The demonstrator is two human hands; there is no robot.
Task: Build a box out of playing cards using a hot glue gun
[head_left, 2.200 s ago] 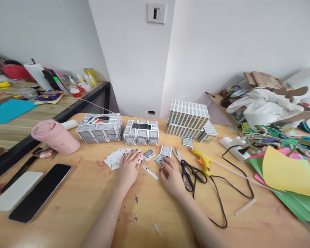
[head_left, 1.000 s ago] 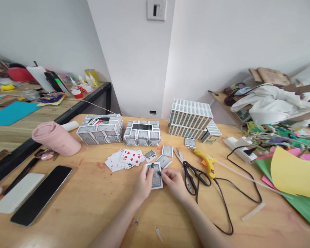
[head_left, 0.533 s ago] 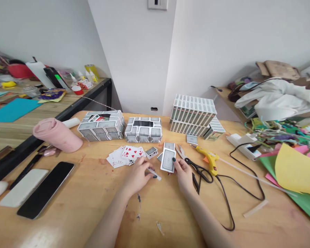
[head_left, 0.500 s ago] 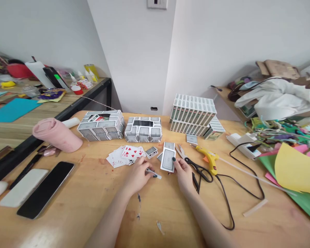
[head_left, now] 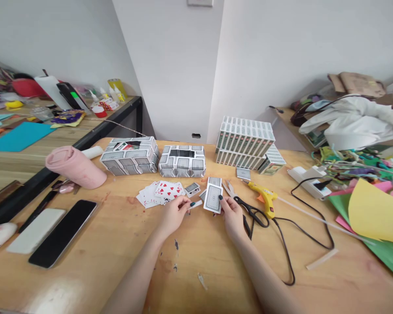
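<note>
Between thumb and fingers, my left hand (head_left: 174, 214) pinches a small white strip (head_left: 195, 204) that points towards the right. My right hand (head_left: 232, 214) grips a playing card (head_left: 212, 199) by its right edge, patterned grey back facing up. Beyond it another card (head_left: 215, 182) shows partly, overlapped by the held one. A small cut card piece (head_left: 192, 188) lies just past my left fingers, beside a fan of face-up playing cards (head_left: 169, 190) with a heart card on top. To the right of my right hand are black-handled scissors (head_left: 253, 213) and a yellow glue gun (head_left: 263, 198).
Two card-covered boxes (head_left: 129, 157) stand at the back, left of stacked card packs (head_left: 244, 141). A phone (head_left: 63, 233) and a pink rolled bundle (head_left: 77, 168) lie left. The glue gun's black cord (head_left: 290, 257) loops right, near a power strip (head_left: 309, 181) and coloured sheets (head_left: 380, 213).
My left hand has moved slightly away from me, and the white strip in it has swung to point up and right, closer to the held card. My right hand keeps its grip.
</note>
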